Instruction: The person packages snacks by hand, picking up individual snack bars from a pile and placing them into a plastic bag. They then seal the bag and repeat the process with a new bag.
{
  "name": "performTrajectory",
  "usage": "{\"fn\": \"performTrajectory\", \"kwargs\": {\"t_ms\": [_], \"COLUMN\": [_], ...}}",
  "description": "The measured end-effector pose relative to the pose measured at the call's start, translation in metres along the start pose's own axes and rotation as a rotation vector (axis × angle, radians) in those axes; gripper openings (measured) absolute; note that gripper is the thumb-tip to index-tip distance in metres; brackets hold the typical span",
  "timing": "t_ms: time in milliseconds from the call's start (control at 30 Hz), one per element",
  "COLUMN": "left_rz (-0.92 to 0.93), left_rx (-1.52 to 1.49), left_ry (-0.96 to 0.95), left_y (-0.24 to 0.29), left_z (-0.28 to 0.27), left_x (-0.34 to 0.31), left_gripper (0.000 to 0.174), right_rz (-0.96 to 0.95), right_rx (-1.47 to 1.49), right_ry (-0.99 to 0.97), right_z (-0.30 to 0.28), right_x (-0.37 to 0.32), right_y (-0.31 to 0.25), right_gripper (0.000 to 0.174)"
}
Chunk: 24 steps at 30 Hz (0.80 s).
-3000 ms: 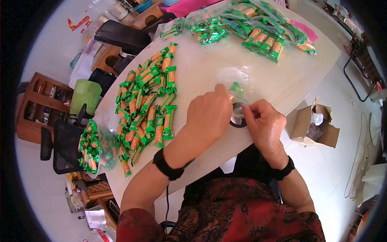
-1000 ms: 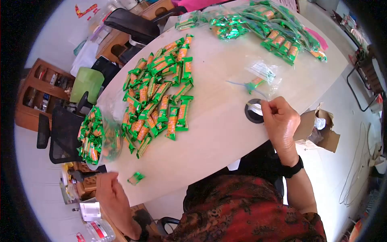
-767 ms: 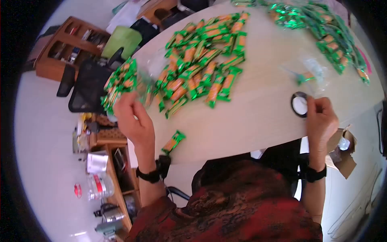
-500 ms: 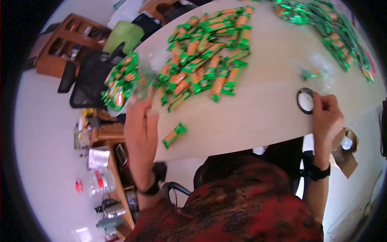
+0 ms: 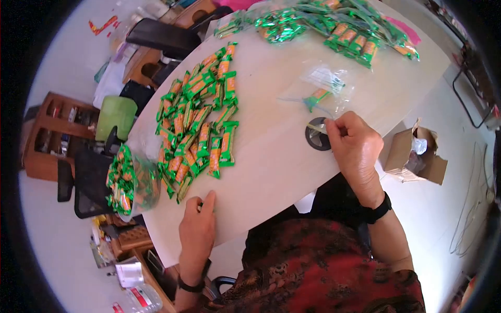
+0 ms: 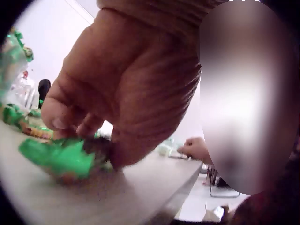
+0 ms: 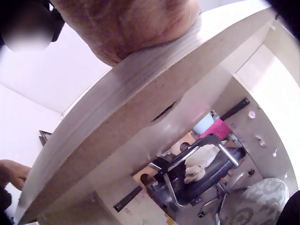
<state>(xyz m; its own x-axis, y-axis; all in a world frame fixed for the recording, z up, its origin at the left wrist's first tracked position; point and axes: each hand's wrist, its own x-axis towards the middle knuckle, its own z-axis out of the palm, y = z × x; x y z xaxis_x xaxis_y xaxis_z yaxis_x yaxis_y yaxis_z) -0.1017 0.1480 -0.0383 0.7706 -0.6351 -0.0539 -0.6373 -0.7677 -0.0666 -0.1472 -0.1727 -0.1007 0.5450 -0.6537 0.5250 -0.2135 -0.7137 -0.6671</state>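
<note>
On the table [image 5: 276,172], my left hand [image 5: 197,229] bends over a green-wrapped snack packet [image 6: 65,157], which the head view hides. The left wrist view shows thumb and fingers around it, low over the tabletop. My right hand [image 5: 357,151] pinches the near edge of a clear zip bag [image 5: 334,83] with one green snack packet [image 5: 317,98] inside. Beside those fingertips lies a black ring-shaped object [image 5: 313,138], a thin pale strip across it. The right wrist view shows only the heel of my right hand [image 6: 194,149], above the table edge.
Many loose snack packets [image 5: 195,120] form a heap on the left of the table. A clear tub [image 5: 148,185] full of packets stands at its left edge. Filled bags [image 5: 344,31] lie at the far end. A cardboard box [image 5: 415,156] sits on the floor to the right.
My left hand has left the bag, swung left past the tub, and come down onto the lone packet near the table's front edge. My right hand keeps its pinch beside the black ring.
</note>
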Motion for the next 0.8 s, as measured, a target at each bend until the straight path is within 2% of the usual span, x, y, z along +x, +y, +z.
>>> {"fn": "performTrajectory", "kwargs": {"t_ms": [67,100,133,233,267,333,367,433,633,733,800], "left_rz": [-0.074,-0.037,-0.035,-0.017,-0.016,0.243,0.251,0.485,0.541,0.567,0.6], "left_rx": [-0.133,-0.25,-0.253,-0.736,-0.734,-0.871,-0.87,-0.728,-1.029,-0.961,-0.876], "left_ry": [0.1,0.186,0.188,0.271,0.27,0.435,0.433,0.536,0.362,0.28,0.298], "left_y": [-0.004,-0.003,0.003,0.021,0.029,0.047,0.053,0.066,0.099,0.098,0.099], "left_z": [0.007,0.004,-0.006,-0.03,-0.034,-0.044,-0.044,-0.041,-0.01,-0.008,-0.01], "left_x": [-0.002,0.0,0.003,0.024,0.035,0.062,0.077,0.104,0.148,0.153,0.159], "left_gripper": [0.041,0.035,0.035,0.036,0.036,0.037,0.037,0.036,0.032,0.03,0.03], "right_rz": [-0.004,-0.004,-0.008,0.01,0.012,-0.019,-0.015,-0.004,-0.02,-0.03,-0.037], "right_rx": [-0.003,-0.001,0.001,0.015,0.016,0.014,0.011,0.022,0.029,0.023,0.023], "right_ry": [0.013,-0.001,-0.021,-0.043,-0.042,-0.023,-0.016,-0.023,-0.027,-0.005,0.003], "right_z": [0.001,0.0,0.0,-0.002,-0.002,-0.002,-0.002,-0.001,0.0,0.0,0.001], "right_x": [-0.001,0.0,0.0,0.0,0.0,-0.001,-0.001,-0.001,0.0,0.0,0.0], "right_y": [0.001,0.0,0.0,0.0,0.0,0.001,0.001,0.002,0.004,0.004,0.005], "right_gripper": [0.021,0.021,0.021,0.021,0.021,0.021,0.021,0.022,0.021,0.021,0.021]}}
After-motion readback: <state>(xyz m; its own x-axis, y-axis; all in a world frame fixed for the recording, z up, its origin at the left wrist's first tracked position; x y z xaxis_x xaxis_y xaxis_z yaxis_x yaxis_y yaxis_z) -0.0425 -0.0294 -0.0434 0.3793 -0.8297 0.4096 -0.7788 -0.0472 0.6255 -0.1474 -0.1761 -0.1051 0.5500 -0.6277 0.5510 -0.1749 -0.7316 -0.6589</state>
